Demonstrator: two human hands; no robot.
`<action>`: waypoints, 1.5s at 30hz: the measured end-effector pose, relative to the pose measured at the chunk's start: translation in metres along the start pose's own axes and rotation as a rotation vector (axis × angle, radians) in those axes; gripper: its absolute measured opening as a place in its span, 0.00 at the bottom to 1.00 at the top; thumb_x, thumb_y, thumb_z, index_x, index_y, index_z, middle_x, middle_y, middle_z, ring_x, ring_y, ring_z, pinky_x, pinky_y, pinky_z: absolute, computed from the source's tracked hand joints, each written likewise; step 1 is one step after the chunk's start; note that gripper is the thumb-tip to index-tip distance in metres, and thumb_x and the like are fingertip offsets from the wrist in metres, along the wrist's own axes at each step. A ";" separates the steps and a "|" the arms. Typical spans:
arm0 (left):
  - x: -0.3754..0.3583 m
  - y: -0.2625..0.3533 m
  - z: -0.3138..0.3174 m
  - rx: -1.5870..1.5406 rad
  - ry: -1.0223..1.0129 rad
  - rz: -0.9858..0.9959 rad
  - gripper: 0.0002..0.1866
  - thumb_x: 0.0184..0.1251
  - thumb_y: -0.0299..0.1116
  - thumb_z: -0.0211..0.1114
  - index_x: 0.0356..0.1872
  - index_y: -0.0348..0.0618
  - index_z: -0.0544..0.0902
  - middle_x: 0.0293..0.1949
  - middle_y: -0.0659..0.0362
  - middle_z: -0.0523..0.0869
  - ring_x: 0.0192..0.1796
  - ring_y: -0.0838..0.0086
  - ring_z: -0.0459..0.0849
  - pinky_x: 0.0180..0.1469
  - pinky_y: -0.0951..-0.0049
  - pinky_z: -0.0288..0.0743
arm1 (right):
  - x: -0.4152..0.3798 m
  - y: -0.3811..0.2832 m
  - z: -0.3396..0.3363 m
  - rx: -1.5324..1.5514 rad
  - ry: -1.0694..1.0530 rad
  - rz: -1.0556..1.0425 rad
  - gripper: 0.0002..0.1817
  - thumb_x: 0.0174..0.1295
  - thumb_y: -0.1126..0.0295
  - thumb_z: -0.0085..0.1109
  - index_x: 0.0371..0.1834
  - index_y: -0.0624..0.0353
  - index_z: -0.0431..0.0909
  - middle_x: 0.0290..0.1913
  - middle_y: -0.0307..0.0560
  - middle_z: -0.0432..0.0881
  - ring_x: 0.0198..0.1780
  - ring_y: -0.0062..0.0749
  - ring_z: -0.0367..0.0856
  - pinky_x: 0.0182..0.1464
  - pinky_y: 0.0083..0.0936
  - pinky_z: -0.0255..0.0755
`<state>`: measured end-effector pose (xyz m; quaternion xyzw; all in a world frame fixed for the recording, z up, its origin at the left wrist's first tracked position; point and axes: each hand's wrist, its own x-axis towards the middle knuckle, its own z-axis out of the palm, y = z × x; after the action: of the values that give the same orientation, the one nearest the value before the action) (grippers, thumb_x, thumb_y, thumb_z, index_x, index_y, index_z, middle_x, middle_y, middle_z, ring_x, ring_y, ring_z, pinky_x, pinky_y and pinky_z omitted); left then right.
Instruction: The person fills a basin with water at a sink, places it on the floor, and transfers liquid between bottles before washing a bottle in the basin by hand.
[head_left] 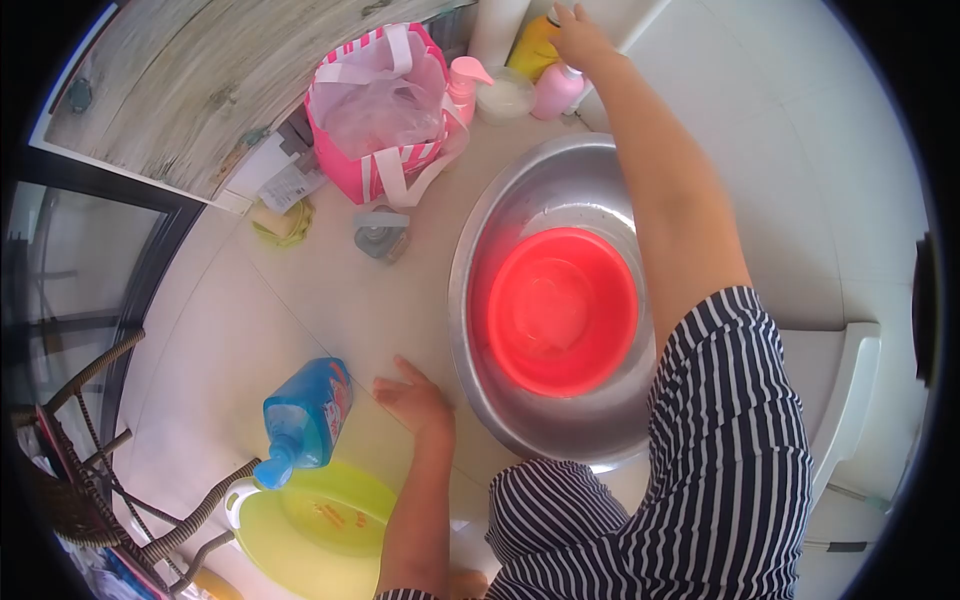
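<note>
My right hand (582, 40) reaches to the far wall, its fingers apart at the top of a yellow bottle (535, 50); I cannot make out a grip. Just below it stands a pink bottle (558, 92). My left hand (413, 395) hovers over the floor with spread fingers and holds nothing. To its left is a blue bottle of liquid (310, 410) with a light blue cap. Under my right arm a red plastic basin (562, 310) sits inside a large steel basin (480, 235).
A pink striped bag (340, 165), a pink pump bottle (463, 95) and a pale bowl (505, 98) stand along the wall. A grey bottle (382, 240) is on the tiles. A lime-green basin (300, 565) and a wire rack (190, 520) are at lower left; a white stool (850, 390) is right.
</note>
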<state>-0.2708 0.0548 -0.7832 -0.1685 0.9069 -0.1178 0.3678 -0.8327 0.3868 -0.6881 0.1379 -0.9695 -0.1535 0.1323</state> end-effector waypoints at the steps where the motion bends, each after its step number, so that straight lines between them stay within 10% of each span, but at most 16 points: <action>1: -0.002 -0.002 -0.010 -0.003 -0.005 -0.013 0.62 0.59 0.56 0.72 0.82 0.36 0.41 0.71 0.18 0.58 0.74 0.29 0.63 0.77 0.41 0.51 | 0.006 0.004 0.015 -0.111 -0.009 -0.054 0.30 0.68 0.66 0.51 0.74 0.64 0.65 0.74 0.66 0.67 0.73 0.62 0.67 0.77 0.43 0.59; 4: -0.008 -0.006 -0.030 -0.002 -0.141 0.029 0.55 0.66 0.52 0.66 0.81 0.34 0.43 0.71 0.17 0.58 0.73 0.28 0.63 0.77 0.40 0.50 | -0.005 -0.001 -0.035 0.671 -0.063 0.266 0.33 0.66 0.64 0.57 0.74 0.63 0.64 0.69 0.68 0.72 0.71 0.61 0.70 0.75 0.43 0.63; 11: -0.012 -0.007 -0.027 0.029 -0.043 0.071 0.57 0.63 0.54 0.68 0.81 0.33 0.45 0.70 0.17 0.60 0.71 0.27 0.65 0.76 0.40 0.51 | -0.006 -0.023 -0.070 0.608 0.002 0.551 0.37 0.59 0.58 0.68 0.71 0.56 0.66 0.62 0.69 0.77 0.64 0.62 0.76 0.67 0.48 0.71; 23: -0.013 -0.006 -0.014 -0.036 0.010 0.080 0.42 0.72 0.40 0.59 0.81 0.34 0.50 0.69 0.16 0.61 0.70 0.25 0.66 0.74 0.39 0.55 | -0.013 -0.054 -0.070 0.511 0.005 0.356 0.29 0.55 0.62 0.71 0.60 0.60 0.76 0.59 0.70 0.78 0.64 0.63 0.76 0.65 0.49 0.73; 26: -0.009 -0.010 -0.008 -0.081 0.045 0.078 0.38 0.74 0.35 0.54 0.81 0.34 0.51 0.69 0.17 0.62 0.70 0.25 0.66 0.74 0.37 0.55 | -0.004 -0.040 0.017 0.382 0.143 0.328 0.25 0.55 0.62 0.70 0.55 0.62 0.79 0.58 0.70 0.79 0.60 0.64 0.77 0.63 0.49 0.73; 31: -0.010 -0.003 -0.009 -0.003 0.036 0.046 0.36 0.76 0.31 0.50 0.81 0.36 0.50 0.69 0.19 0.64 0.69 0.26 0.69 0.73 0.35 0.55 | -0.044 -0.050 -0.079 0.370 0.253 0.440 0.20 0.62 0.55 0.65 0.55 0.52 0.84 0.54 0.62 0.81 0.58 0.53 0.80 0.60 0.43 0.74; 33: 0.000 0.007 0.019 0.111 0.208 0.000 0.52 0.65 0.48 0.68 0.81 0.35 0.48 0.68 0.17 0.63 0.69 0.27 0.69 0.73 0.34 0.55 | -0.051 -0.047 -0.115 0.400 0.312 0.460 0.24 0.60 0.51 0.67 0.58 0.47 0.83 0.54 0.65 0.81 0.60 0.54 0.79 0.62 0.44 0.73; 36: 0.001 0.007 0.007 0.056 0.167 -0.044 0.44 0.71 0.40 0.59 0.82 0.37 0.48 0.69 0.18 0.63 0.69 0.26 0.69 0.74 0.34 0.54 | -0.066 -0.063 -0.191 0.291 0.390 0.318 0.23 0.61 0.53 0.68 0.57 0.49 0.83 0.53 0.61 0.82 0.54 0.46 0.84 0.58 0.38 0.76; 38: -0.006 0.002 -0.005 -0.042 0.119 -0.013 0.37 0.78 0.32 0.51 0.82 0.41 0.47 0.72 0.25 0.64 0.71 0.31 0.69 0.74 0.35 0.53 | -0.095 -0.100 -0.253 0.677 0.544 0.216 0.25 0.48 0.69 0.63 0.48 0.78 0.76 0.46 0.73 0.75 0.45 0.66 0.79 0.49 0.55 0.76; 41: -0.021 -0.018 -0.012 0.013 0.127 0.104 0.40 0.77 0.34 0.53 0.83 0.47 0.44 0.73 0.26 0.62 0.72 0.33 0.69 0.74 0.34 0.52 | -0.133 -0.139 -0.315 0.745 0.747 0.033 0.18 0.38 0.75 0.67 0.32 0.79 0.81 0.30 0.68 0.84 0.31 0.55 0.85 0.35 0.47 0.80; 45: -0.019 -0.045 0.029 -0.098 0.518 0.144 0.44 0.63 0.46 0.69 0.78 0.45 0.62 0.69 0.30 0.71 0.66 0.40 0.77 0.69 0.44 0.66 | -0.214 -0.192 -0.383 0.921 0.494 0.090 0.18 0.56 0.60 0.69 0.43 0.61 0.82 0.52 0.63 0.79 0.54 0.63 0.77 0.60 0.51 0.71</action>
<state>-0.2279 0.0182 -0.7764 -0.0854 0.9850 -0.0867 0.1222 -0.4761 0.1773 -0.4467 0.1722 -0.8815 0.3313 0.2891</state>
